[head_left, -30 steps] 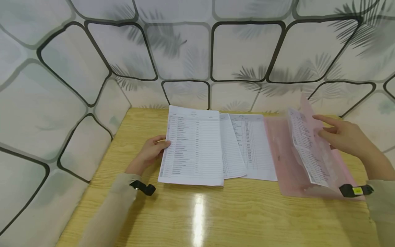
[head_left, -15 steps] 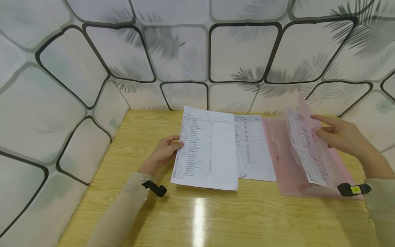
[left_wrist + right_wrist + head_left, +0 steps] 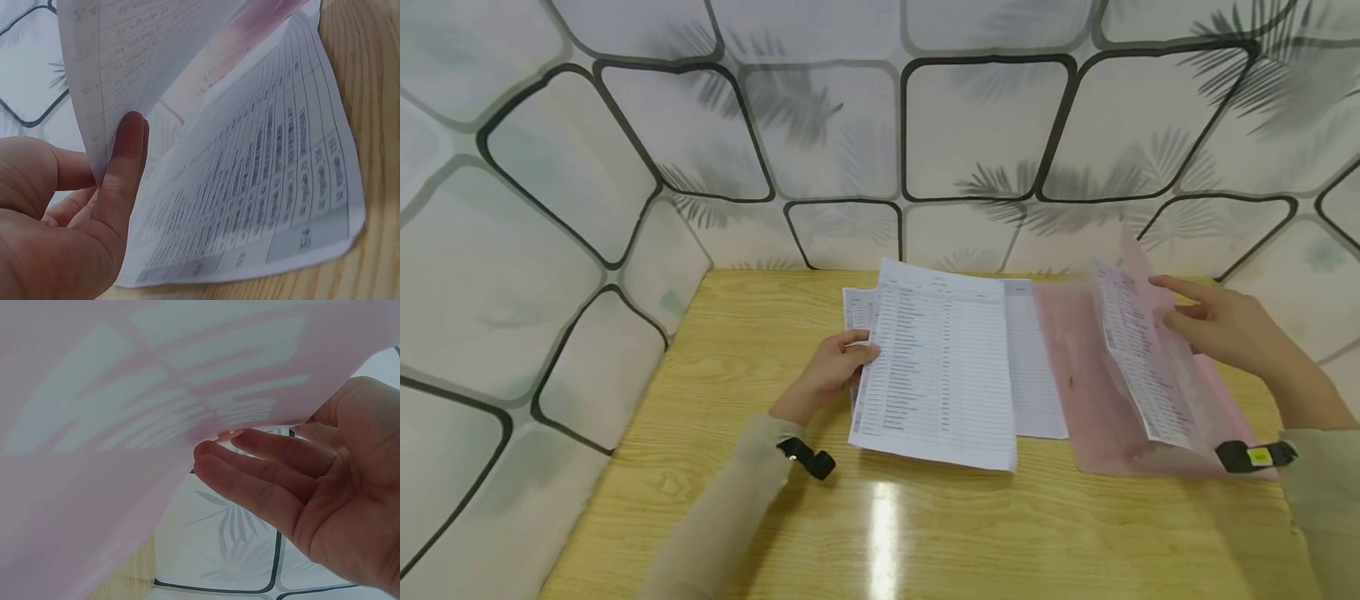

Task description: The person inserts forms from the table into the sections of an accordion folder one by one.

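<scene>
My left hand (image 3: 831,373) pinches the left edge of a printed sheet of paper (image 3: 936,375) and holds it raised above other sheets. In the left wrist view the thumb and fingers grip that sheet's edge, and a second printed sheet (image 3: 250,187) lies on the wood below it. My right hand (image 3: 1225,325) pinches the cover of a pink folder (image 3: 1093,425) at its edge and keeps it lifted. A printed list (image 3: 1138,358) stands tilted along the inside of that cover. From the right wrist, the pink cover (image 3: 94,506) fills much of the view beside the fingers.
A loose printed sheet (image 3: 1037,375) lies on the wooden table (image 3: 700,467) between the raised sheet and the folder. Another sheet's corner (image 3: 857,307) shows at the left. A patterned wall (image 3: 985,125) rises at the back and left edges of the table.
My left hand has moved right with the sheet, bringing it over the other papers, and a lower sheet's left corner now shows. The right hand still holds the folder cover up.
</scene>
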A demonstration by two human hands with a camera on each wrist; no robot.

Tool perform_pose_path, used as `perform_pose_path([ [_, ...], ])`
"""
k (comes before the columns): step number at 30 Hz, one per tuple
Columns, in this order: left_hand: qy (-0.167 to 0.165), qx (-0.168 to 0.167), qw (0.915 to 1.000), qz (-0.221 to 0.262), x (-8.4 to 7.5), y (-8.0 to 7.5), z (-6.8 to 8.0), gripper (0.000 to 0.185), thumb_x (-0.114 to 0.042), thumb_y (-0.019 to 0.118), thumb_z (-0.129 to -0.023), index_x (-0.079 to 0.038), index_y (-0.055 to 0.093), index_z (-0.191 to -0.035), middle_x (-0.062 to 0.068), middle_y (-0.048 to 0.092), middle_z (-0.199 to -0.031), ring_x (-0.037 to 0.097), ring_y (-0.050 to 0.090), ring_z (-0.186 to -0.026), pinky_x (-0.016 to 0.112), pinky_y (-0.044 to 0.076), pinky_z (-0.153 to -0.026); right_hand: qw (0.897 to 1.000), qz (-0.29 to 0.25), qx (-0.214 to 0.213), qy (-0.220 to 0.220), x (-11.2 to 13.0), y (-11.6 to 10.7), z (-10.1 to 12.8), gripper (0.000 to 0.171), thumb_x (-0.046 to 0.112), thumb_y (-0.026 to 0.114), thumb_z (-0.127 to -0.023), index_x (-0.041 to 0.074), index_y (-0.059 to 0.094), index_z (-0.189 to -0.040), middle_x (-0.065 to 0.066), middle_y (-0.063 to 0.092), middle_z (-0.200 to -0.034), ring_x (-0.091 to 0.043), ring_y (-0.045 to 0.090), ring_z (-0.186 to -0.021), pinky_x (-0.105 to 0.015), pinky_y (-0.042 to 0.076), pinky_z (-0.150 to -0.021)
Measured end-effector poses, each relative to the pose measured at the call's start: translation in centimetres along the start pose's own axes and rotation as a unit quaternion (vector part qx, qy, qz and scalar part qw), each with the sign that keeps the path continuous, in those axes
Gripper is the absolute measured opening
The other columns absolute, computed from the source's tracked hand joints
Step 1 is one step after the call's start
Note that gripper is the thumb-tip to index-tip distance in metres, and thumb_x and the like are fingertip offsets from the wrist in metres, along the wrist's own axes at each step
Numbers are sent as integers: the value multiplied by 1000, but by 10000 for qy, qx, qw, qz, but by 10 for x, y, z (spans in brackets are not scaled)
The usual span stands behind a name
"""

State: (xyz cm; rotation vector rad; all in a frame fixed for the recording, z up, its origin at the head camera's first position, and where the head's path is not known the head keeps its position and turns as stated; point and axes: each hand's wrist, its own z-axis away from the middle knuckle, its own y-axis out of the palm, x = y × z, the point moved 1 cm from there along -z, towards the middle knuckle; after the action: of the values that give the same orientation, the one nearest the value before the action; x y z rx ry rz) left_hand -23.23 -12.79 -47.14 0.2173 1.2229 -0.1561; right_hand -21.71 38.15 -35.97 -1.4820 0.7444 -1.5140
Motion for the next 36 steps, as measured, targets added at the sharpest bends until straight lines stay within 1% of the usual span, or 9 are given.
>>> perform_pose_path([
  [5,-44,16,10000,-46,1,13,-6,42,-8,60,-107,-1,55,-147,20,74,-123,12,74,-83,24,61,-68,10000,-56,34,64,-1,0,1,63,31,55,-109,8,35,-164,-45,54,-138,-37,78,-90,-22,53,-63],
  [11,70,117,9999,68,3,32,-13,44,-7,60,-106,1,53,-149,26,71,-130,13,74,-85,24,61,-70,9999,-63,112,97,0,1,-1,64,32,54,-109,9,33,-165,-45,52,-140,-39,78,-95,-23,55,-62],
  [14,88,189,9997,126,5,42,-18,45,-8,61,-106,0,52,-150,27,70,-132,14,74,-86,25,62,-72,9998,-86,135,115,-2,2,-1,65,33,55,-109,10,32,-166,-46,46,-147,-50,72,-109,-22,56,-63],
  [17,74,249,9995,167,5,52,-21,47,-8,61,-106,-1,51,-152,27,70,-132,14,74,-87,25,61,-72,9998,-138,129,71,-2,3,-1,66,34,56,-109,10,32,-166,-45,43,-149,-56,65,-119,-21,57,-63],
  [19,63,254,9995,176,4,60,-23,49,-9,61,-106,-1,49,-153,26,70,-132,14,74,-86,25,61,-72,9998,-151,109,34,-2,3,-1,66,34,57,-109,9,33,-165,-46,44,-148,-55,67,-117,-21,57,-63],
  [24,25,310,9994,166,3,78,-28,47,-10,62,-106,-1,51,-152,25,72,-129,13,73,-84,24,61,-69,9999,-136,100,11,0,3,-2,66,33,57,-109,8,33,-165,-46,48,-144,-47,74,-103,-22,58,-62],
  [29,7,308,9994,176,2,93,-30,46,-9,63,-106,-1,54,-150,25,72,-128,14,74,-84,25,62,-69,9997,-205,112,51,1,3,-2,66,34,56,-109,7,33,-165,-46,45,-147,-50,71,-109,-22,58,-63],
  [32,22,255,9994,226,2,97,-32,46,-9,63,-105,-2,54,-150,24,72,-128,15,73,-86,26,62,-71,9996,-234,114,83,1,4,-1,65,33,55,-110,8,32,-165,-45,43,-150,-53,68,-114,-21,58,-63],
  [36,111,184,9993,309,2,101,-35,44,-10,63,-106,-3,56,-149,23,73,-128,16,73,-88,26,62,-72,9997,-226,66,66,1,4,-1,64,31,56,-109,7,33,-164,-46,44,-148,-53,69,-113,-22,58,-63],
])
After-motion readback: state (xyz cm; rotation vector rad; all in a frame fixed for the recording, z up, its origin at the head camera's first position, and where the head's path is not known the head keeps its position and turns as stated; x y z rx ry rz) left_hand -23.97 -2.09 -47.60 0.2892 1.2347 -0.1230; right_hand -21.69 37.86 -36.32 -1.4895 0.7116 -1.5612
